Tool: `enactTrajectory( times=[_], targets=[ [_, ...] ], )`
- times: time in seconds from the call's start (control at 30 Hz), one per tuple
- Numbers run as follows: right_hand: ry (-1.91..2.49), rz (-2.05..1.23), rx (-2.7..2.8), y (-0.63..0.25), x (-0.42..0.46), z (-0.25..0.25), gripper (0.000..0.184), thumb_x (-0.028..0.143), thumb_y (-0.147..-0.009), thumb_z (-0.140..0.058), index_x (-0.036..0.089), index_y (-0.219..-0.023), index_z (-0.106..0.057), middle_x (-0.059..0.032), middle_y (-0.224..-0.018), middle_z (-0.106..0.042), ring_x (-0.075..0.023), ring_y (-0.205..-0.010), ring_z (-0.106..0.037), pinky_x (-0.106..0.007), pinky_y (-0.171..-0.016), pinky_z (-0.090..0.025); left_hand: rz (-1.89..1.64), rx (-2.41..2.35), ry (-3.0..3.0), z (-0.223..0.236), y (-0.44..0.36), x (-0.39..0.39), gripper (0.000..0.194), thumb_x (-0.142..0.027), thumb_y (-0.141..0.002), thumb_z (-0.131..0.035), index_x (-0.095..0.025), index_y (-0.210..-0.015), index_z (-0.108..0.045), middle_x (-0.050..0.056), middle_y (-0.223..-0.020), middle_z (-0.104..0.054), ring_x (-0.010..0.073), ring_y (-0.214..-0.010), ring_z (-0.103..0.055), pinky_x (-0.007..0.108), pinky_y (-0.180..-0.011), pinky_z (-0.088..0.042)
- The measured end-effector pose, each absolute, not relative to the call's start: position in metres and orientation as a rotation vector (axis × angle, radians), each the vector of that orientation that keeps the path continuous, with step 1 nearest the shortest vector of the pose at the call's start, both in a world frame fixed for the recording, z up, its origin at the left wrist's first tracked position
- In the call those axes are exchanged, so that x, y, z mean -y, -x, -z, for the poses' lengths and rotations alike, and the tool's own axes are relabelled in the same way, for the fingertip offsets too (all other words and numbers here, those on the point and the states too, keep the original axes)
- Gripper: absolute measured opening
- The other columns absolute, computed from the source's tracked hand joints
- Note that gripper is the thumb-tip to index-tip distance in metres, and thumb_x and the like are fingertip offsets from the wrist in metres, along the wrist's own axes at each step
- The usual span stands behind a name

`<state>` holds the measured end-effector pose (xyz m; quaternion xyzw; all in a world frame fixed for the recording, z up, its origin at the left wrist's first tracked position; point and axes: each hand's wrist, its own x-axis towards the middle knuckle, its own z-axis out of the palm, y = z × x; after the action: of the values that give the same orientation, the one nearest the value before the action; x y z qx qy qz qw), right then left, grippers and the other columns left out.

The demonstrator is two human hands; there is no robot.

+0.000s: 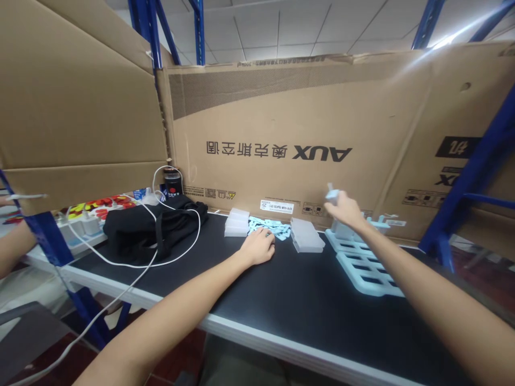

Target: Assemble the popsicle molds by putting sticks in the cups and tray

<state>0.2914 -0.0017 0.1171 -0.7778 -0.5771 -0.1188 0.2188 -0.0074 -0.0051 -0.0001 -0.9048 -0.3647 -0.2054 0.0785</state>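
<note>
My left hand [258, 246] rests on the black tabletop with its fingers curled, at the front edge of a pile of small light blue plastic pieces [273, 227]. Whether a piece is in its fingers cannot be made out. Raised above the right side of the table, my right hand [345, 210] grips a small light blue and whitish plastic piece [332, 195], slightly blurred. Below it lies a light blue plastic rack [350, 271] with rows of slots, partly covered by my forearm. Frosted plastic boxes [236, 222] flank the pile on the left, and more frosted boxes [306, 236] on the right.
A black cloth bag [140, 230] lies at the left, with a white cable [177, 262] looping over the table edge. Behind it stands a dark jar [173, 183]. Cardboard [257, 118] walls the back; blue posts [470, 171] stand at the sides. Another person's arm [16, 246] shows far left.
</note>
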Motion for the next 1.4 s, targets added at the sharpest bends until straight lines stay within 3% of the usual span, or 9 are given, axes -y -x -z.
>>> enactTrajectory(
  times=[0.17, 0.27, 0.63, 0.8, 0.97, 1.17, 1.33, 1.4],
  targets=[
    [2.081, 0.517, 2.193, -0.222, -0.023, -0.111, 0.050, 0.050, -0.084, -0.046, 0.014, -0.119, -0.045, -0.0202, -0.106, -0.064, -0.0354, -0.095, -0.062, -0.041, -0.077, -0.044, 0.605, 1.148, 2.694, 0.001, 0.008, 0.004, 0.025, -0.036, -0.092, -0.045, -0.021, -0.104, -0.061, 0.008, -0.122, -0.057, 0.0263, -0.118, -0.048, 0.041, -0.102, -0.042],
    [2.068, 0.544, 2.249, -0.203, -0.026, -0.110, 0.058, 0.059, -0.083, -0.045, 0.014, -0.119, -0.047, -0.0208, -0.104, -0.065, -0.0380, -0.097, -0.061, -0.045, -0.079, -0.045, 0.594, 1.167, 2.703, 0.003, 0.008, 0.002, 0.029, -0.037, -0.092, -0.044, -0.019, -0.107, -0.060, 0.010, -0.120, -0.058, 0.0266, -0.115, -0.050, 0.041, -0.101, -0.042],
    [2.073, 0.573, 2.344, -0.184, -0.036, -0.109, 0.063, 0.067, -0.083, -0.048, 0.015, -0.119, -0.053, -0.0205, -0.109, -0.064, -0.0364, -0.104, -0.060, -0.046, -0.084, -0.046, 0.595, 1.189, 2.719, 0.001, 0.008, 0.005, 0.029, -0.039, -0.093, -0.043, -0.019, -0.108, -0.058, 0.010, -0.118, -0.059, 0.0265, -0.113, -0.052, 0.042, -0.099, -0.043],
    [2.090, 0.477, 2.315, -0.169, -0.049, -0.104, 0.074, 0.068, -0.080, -0.049, 0.012, -0.127, -0.045, -0.0229, -0.117, -0.057, -0.0374, -0.104, -0.060, -0.047, -0.083, -0.047, 0.597, 1.198, 2.722, 0.000, 0.008, 0.005, 0.029, -0.039, -0.092, -0.044, -0.019, -0.106, -0.058, 0.011, -0.115, -0.060, 0.0271, -0.111, -0.053, 0.043, -0.098, -0.043],
    [1.850, 0.378, 2.444, -0.123, -0.071, -0.099, 0.053, 0.050, -0.088, -0.044, 0.013, -0.126, -0.043, -0.0218, -0.130, -0.046, -0.0301, -0.097, -0.062, -0.041, -0.082, -0.047, 0.605, 1.204, 2.715, -0.001, 0.008, 0.006, 0.030, -0.038, -0.092, -0.043, -0.019, -0.109, -0.058, 0.012, -0.118, -0.058, 0.0280, -0.113, -0.051, 0.043, -0.099, -0.042],
    [1.477, 0.425, 2.531, -0.057, -0.100, -0.087, 0.052, 0.045, -0.088, -0.051, 0.017, -0.130, -0.037, -0.0167, -0.131, -0.050, -0.0325, -0.125, -0.039, -0.045, -0.100, -0.036, 0.590, 1.228, 2.707, -0.002, 0.007, 0.005, 0.036, -0.036, -0.093, -0.042, -0.015, -0.118, -0.056, 0.015, -0.123, -0.057, 0.0304, -0.117, -0.050, 0.045, -0.100, -0.042],
    [1.411, 0.386, 2.545, -0.039, -0.124, -0.071, 0.043, 0.042, -0.088, -0.055, 0.019, -0.122, -0.045, -0.0134, -0.124, -0.055, -0.0298, -0.120, -0.041, -0.040, -0.093, -0.042, 0.660, 1.144, 2.739, -0.004, 0.009, 0.001, 0.050, -0.036, -0.094, -0.038, -0.017, -0.139, -0.042, 0.015, -0.135, -0.053, 0.0320, -0.125, -0.047, 0.048, -0.103, -0.039],
    [1.415, 0.372, 2.544, -0.037, -0.129, -0.066, 0.038, 0.042, -0.087, -0.057, 0.020, -0.117, -0.050, -0.0128, -0.124, -0.054, -0.0297, -0.118, -0.042, -0.039, -0.090, -0.043, 0.683, 1.113, 2.729, -0.009, 0.012, -0.001, 0.048, -0.035, -0.093, -0.039, -0.016, -0.137, -0.046, 0.014, -0.132, -0.056, 0.0317, -0.122, -0.049, 0.047, -0.103, -0.038]
  ],
)
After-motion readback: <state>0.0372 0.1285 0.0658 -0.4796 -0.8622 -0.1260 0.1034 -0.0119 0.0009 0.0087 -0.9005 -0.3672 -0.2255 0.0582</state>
